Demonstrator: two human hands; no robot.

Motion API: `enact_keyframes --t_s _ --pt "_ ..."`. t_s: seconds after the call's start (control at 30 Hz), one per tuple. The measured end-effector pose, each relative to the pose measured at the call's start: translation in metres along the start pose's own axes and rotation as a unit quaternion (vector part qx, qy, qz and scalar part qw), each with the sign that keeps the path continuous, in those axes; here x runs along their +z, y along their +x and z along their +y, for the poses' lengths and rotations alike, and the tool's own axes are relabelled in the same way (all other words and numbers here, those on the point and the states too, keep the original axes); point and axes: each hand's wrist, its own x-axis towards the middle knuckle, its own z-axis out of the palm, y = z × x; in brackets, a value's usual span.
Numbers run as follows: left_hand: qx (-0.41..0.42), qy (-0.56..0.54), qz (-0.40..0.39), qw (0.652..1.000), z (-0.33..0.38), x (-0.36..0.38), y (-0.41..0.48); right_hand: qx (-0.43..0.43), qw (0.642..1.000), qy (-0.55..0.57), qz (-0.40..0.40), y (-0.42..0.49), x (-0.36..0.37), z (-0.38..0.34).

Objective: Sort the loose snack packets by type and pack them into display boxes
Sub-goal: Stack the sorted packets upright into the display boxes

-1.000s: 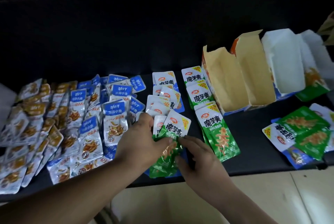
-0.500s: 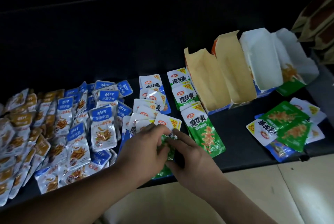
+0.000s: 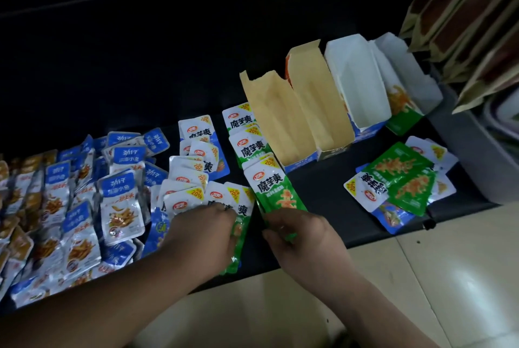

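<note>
On the black counter (image 3: pixel 323 196) the loose packets lie in spreads by kind. The right hand (image 3: pixel 300 235) has its grip closed on the near end of a green-and-white foil snack packet (image 3: pixel 273 187), thumb on one side and curled fingers on the other. This packet heads a short overlapping row of the same kind that runs back toward the boxes. The left hand (image 3: pixel 202 232) lies palm down just beside it, over a fan of white-topped foil packets (image 3: pixel 193 196). A second green packet (image 3: pixel 236 252) pokes out from under its palm toward the counter's near edge; whether its grip pinches that packet or only presses on it, I cannot tell. Behind the left hand sits a cluster of blue-and-white packets (image 3: pixel 202 145). To the left spreads a broad layer of blue-and-silver fish snack packets (image 3: pixel 120 201), with orange-brown packets (image 3: pixel 16 238) at the far left edge. At the back right, open cardboard display boxes stand side by side and lean back: two tan-lined boxes (image 3: pixel 280 125) nearest the green row, then two white-lined boxes (image 3: pixel 356 86). In front of the white-lined pair, well apart from both hands, lies a small mixed heap of green and blue packets (image 3: pixel 398 179). A grey container (image 3: pixel 471 156) stands at the counter's right end below brown striped bags (image 3: pixel 463 24), and pale floor tiles (image 3: pixel 421 277) show beneath the arms.
</note>
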Motion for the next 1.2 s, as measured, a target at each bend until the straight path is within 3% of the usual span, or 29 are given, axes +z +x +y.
enact_keyframes --t_s 0.2,0.4,0.5,0.6,0.8,1.03,1.2 --pt "0.042 -0.049 0.051 0.997 0.01 -0.004 0.005 0.071 0.995 0.06 0.043 0.002 -0.041 0.017" --pt "0.135 -0.199 0.04 0.97 0.095 -0.029 0.047 0.177 0.958 0.121 0.192 0.005 -0.106 0.084" --pt "0.172 -0.218 0.026 0.96 0.151 -0.024 0.097 0.214 0.935 0.108 0.263 0.005 -0.121 0.117" --pt "0.135 -0.232 0.019 0.963 0.193 -0.01 0.136 0.23 0.926 0.098 0.283 0.004 -0.126 0.133" --pt "0.002 -0.281 0.037 0.959 0.229 0.01 0.162 0.241 0.904 0.21 0.282 -0.001 -0.134 0.146" --pt "-0.01 -0.339 0.081 0.937 0.215 0.006 0.15 0.285 0.864 0.32 0.265 0.013 -0.141 0.137" --pt "-0.03 -0.525 0.006 0.851 0.191 -0.027 0.127 0.264 0.834 0.397 0.278 -0.002 -0.137 0.122"
